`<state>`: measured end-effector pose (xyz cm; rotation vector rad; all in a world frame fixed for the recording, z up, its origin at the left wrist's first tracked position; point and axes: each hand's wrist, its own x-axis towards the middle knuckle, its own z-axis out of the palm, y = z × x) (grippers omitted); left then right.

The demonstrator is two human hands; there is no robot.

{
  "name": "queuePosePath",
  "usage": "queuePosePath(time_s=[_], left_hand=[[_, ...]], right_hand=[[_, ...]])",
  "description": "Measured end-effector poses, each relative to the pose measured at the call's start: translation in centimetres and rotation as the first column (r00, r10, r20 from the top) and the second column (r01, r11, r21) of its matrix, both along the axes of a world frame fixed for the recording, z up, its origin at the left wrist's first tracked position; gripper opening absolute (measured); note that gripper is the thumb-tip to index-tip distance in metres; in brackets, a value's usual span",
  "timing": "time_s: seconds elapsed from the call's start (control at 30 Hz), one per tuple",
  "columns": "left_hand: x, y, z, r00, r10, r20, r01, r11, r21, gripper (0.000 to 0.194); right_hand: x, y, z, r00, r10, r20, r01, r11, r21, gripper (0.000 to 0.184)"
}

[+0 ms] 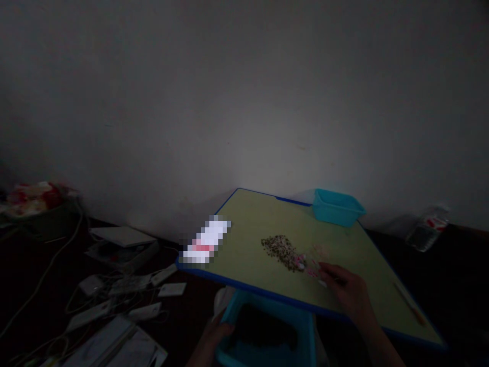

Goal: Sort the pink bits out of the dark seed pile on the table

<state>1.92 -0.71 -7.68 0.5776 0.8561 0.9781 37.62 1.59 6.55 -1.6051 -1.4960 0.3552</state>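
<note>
A small green table (252, 224) with a blue rim stands against a pale wall in dim light. On it lies a pile of small dark grains (281, 250), with a few pink and white bits beside it. My right hand (346, 288) rests on the tabletop just right of the pile, fingers curled and pinched at the bits. My left hand (214, 336) grips the near left rim of a teal tub (301, 341) held below the table's front edge. The tub's inside looks dark.
A second teal tub (336, 206) sits at the table's far right corner. A blurred white packet (206, 242) lies at the left edge. Cables, papers and adapters (114, 295) litter the floor on the left. A plastic bottle (428, 232) lies to the right.
</note>
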Motion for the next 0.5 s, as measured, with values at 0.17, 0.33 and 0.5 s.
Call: queuePosePath(time_s=[0.17, 0.33, 0.5], left_hand=[[0.04, -0.14, 0.38, 1.0, 0.005, 0.031, -0.005, 1.0, 0.003, 0.041], [0.02, -0.14, 0.06, 0.999, 0.014, 0.045, -0.015, 1.0, 0.015, 0.038], [-0.22, -0.16, 0.46, 0.999, -0.019, -0.045, 0.02, 1.0, 0.006, 0.051]], right_hand=[[-0.25, -0.02, 0.1, 1.0, 0.017, -0.006, -0.017, 1.0, -0.005, 0.03], [-0.62, -0.1, 0.28, 0.999, 0.054, -0.007, -0.054, 0.999, 0.003, 0.029], [-0.77, 0.01, 0.3, 0.997, 0.073, -0.007, -0.073, 0.997, 0.002, 0.029]])
